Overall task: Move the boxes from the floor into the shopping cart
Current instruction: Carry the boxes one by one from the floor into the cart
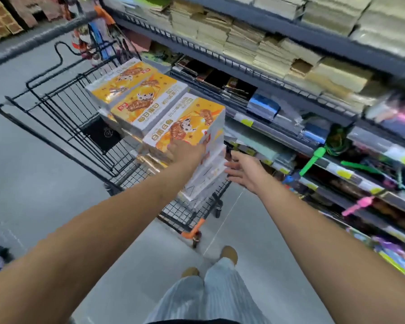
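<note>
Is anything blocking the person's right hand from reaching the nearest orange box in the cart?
Nothing visible is in the way. The right hand is open just beside the stack, with only a narrow gap to the nearest orange box. The left hand lies flat on that box's top. The box sits on the stack in the cart.

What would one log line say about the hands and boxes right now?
left hand rests on nearest orange box | right hand open beside it | box stacked in shopping cart
</note>
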`<state>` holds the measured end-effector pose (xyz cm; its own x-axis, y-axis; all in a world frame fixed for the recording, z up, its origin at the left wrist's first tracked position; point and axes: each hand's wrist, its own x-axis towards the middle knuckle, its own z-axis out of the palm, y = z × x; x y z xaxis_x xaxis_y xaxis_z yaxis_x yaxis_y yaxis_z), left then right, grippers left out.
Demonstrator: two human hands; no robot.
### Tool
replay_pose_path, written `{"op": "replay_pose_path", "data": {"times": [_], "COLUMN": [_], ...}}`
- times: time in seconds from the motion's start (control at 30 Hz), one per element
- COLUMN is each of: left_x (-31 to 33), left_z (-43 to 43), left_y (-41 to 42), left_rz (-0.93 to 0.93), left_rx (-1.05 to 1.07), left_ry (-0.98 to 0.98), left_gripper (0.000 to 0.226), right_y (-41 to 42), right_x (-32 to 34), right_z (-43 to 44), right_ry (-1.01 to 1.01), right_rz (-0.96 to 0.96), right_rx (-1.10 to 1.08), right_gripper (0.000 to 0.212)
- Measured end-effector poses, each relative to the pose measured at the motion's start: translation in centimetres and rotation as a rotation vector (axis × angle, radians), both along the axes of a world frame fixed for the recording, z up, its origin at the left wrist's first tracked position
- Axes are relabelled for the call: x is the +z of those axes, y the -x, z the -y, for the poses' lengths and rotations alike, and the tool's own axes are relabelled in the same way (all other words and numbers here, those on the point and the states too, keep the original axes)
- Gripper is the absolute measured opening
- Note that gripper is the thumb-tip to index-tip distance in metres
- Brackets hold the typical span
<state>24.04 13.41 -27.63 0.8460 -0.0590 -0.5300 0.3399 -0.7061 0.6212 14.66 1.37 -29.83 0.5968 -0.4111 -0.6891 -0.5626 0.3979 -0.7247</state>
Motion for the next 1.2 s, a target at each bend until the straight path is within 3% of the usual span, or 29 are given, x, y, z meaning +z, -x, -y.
{"op": "replay_pose_path", "data": {"times": [0.13,0.27,0.5,0.6,0.77,0.93,1.2], "left_x": [1.3,2.2,5.5,6.0,6.0,6.2,5.7], "left_z": [3.8,8.1,16.6,19.0,23.4,27.0,32.5], "left_y": [4.8,10.0,26.7,35.1,51.9,64.4,83.7], "left_rz": [-0.001,-0.051,-0.142,-0.205,-0.305,-0.36,-0.478], "left_rx": [-0.177,-0.282,-0.645,-0.791,-1.039,-1.214,-1.516], "left_ry": [0.061,0.179,0.329,0.334,0.325,0.274,0.258], "left_gripper": [0.082,0.082,0.051,0.031,0.044,0.02,0.021], "right_y": [6.7,14.1,32.7,41.6,58.9,72.5,91.8], "right_x": [1.2,2.4,4.2,4.4,4.9,6.5,5.7], "right_z": [2.1,4.8,9.9,11.0,12.2,12.3,12.7], "right_ry": [0.038,0.051,0.12,0.117,0.135,0.157,0.156], "right_rz": [0.012,0.024,0.048,0.046,0.075,0.086,0.058], "right_rx": [-0.176,-0.317,-0.583,-0.664,-0.846,-1.068,-1.386], "right_gripper": [0.017,0.021,0.02,0.025,0.014,0.014,0.015]}}
